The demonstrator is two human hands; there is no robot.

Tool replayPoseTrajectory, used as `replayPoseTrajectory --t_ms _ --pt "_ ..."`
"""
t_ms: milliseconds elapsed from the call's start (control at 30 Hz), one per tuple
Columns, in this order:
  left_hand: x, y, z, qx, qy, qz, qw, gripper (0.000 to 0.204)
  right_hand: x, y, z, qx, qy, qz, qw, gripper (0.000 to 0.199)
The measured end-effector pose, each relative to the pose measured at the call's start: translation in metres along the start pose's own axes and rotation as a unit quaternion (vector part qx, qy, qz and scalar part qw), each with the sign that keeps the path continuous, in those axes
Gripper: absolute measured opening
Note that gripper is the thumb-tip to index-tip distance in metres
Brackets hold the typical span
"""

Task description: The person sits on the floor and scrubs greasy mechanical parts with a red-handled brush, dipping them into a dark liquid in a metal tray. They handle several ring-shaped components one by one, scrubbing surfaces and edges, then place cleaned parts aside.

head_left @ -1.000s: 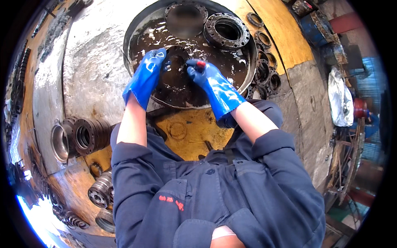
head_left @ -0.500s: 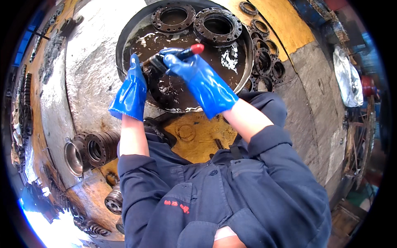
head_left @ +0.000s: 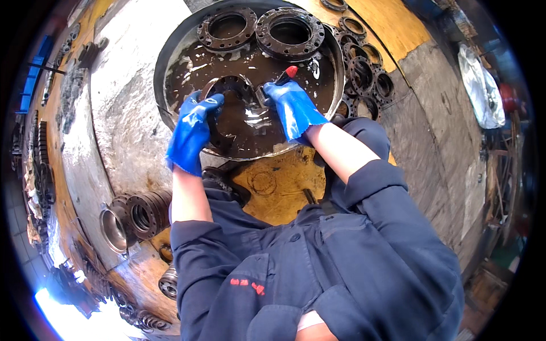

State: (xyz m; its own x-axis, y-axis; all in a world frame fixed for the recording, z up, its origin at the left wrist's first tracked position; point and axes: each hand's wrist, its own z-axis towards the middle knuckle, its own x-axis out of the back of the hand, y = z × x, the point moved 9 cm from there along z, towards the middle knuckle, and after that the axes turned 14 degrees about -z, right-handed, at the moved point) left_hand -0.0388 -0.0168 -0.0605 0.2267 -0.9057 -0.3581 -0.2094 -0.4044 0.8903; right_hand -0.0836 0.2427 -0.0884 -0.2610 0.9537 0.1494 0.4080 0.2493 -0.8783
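My left hand (head_left: 193,129), in a long blue rubber glove, grips the left side of a dark metal flange ring (head_left: 233,84) with bolt holes. The ring is tilted and partly under the murky liquid in a wide round basin (head_left: 161,79). My right hand (head_left: 291,107), gloved the same way, is closed around what looks like a brush (head_left: 284,77) with a dark, red-tipped handle. Its working end, by the ring's right side, is mostly hidden. Two more flange rings, one left (head_left: 226,29) and one right (head_left: 290,33), rest at the basin's far side.
Several dark rings (head_left: 360,75) lie to the right of the basin. A stack of rings (head_left: 149,211) and a metal cup-shaped part (head_left: 115,228) lie at the left, near my leg. A silvery plastic bag (head_left: 481,91) is at the far right.
My right hand has moved right and slightly down with the brush, away from my left hand. The held ring now shows more plainly, low in the liquid.
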Motion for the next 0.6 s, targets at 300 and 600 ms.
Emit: replayPoseTrajectory --t_ms 300,600 --pt "-0.021 -0.005 -0.011 -0.071 0.013 0.07 0.995 0.059 0.05 -0.106 -0.021 0.045 0.024 -0.129 0.99 0.031" --pt "-0.003 -0.021 0.007 -0.044 -0.023 0.163 0.985 0.054 -0.029 -0.13 -0.031 0.184 -0.077 -0.214 0.956 0.034"
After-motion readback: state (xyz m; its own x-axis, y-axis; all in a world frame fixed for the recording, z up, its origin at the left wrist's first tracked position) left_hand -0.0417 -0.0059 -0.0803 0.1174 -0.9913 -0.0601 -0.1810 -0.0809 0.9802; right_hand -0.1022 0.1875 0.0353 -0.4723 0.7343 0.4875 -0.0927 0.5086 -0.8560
